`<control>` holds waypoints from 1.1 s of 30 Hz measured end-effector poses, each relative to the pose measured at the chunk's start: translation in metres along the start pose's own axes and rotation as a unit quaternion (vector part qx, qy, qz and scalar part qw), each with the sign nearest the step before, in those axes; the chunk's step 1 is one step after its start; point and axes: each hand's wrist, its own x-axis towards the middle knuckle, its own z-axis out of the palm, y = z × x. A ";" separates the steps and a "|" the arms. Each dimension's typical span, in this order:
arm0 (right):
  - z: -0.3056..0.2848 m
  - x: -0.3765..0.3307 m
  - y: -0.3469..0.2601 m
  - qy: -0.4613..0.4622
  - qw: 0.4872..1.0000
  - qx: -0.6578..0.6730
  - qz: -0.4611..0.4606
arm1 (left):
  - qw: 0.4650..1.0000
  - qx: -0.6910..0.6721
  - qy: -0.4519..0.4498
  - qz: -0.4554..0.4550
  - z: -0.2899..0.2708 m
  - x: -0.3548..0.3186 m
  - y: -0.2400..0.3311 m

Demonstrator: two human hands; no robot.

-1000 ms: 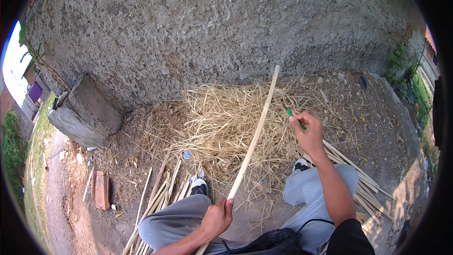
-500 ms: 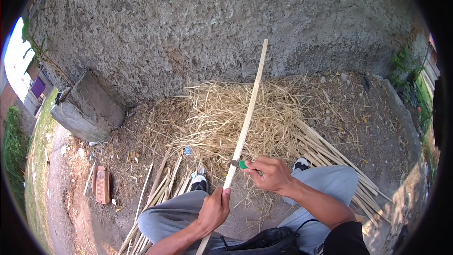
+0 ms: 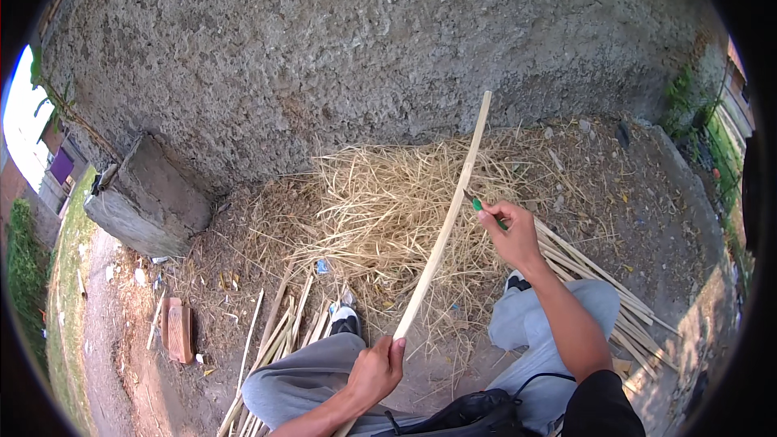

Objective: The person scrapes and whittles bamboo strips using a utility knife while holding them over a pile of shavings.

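Observation:
My left hand [image 3: 377, 370] grips the lower part of a long pale wooden strip [image 3: 447, 225] that slants up and away toward the wall. My right hand [image 3: 511, 233] holds a small green-handled knife [image 3: 479, 205], its blade end against the strip's right edge about halfway up. Under the strip lies a heap of pale straw-like shavings [image 3: 387, 222] on the dirt. My knees in grey trousers and my shoes [image 3: 345, 322] are below it.
A rough grey plastered wall [image 3: 364, 57] fills the back. A concrete block [image 3: 146, 206] juts out at left. Bundles of pale strips lie at lower left [image 3: 275, 340] and at right [image 3: 603, 283]. A brick [image 3: 178, 332] lies on the dirt; a black bag [image 3: 469, 417] sits on my lap.
My right hand with the knife came down from the far end to near my left hand, then slid back up the strip to its middle. The left hand stayed put.

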 end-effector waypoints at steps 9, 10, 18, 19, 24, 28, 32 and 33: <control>0.042 -0.075 -0.049 -0.195 0.969 -0.050 -0.140 | 0.998 -0.047 0.040 0.010 0.000 0.018 -0.003; 0.039 -0.072 -0.051 -0.194 0.970 -0.047 -0.137 | 0.998 -0.045 0.038 0.008 0.001 0.014 0.000; -0.049 0.022 0.017 0.047 0.980 -0.192 0.032 | 0.999 0.036 -0.016 0.038 0.022 -0.011 -0.013; -0.047 0.023 0.021 0.055 0.992 -0.108 0.014 | 0.999 0.030 0.003 0.013 0.016 -0.006 -0.009; 0.013 -0.044 -0.029 -0.131 0.990 -0.030 -0.040 | 0.998 -0.002 0.058 0.010 0.004 0.014 -0.012; 0.044 -0.074 -0.044 -0.202 0.970 -0.019 -0.130 | 0.997 0.013 0.074 0.013 0.004 0.018 -0.007; 0.047 -0.077 -0.043 -0.210 0.967 -0.024 -0.143 | 0.998 -0.013 0.060 0.009 0.006 0.018 -0.005; 0.044 -0.072 -0.042 -0.179 0.973 -0.059 -0.129 | 0.998 -0.014 0.059 0.009 0.005 0.016 -0.004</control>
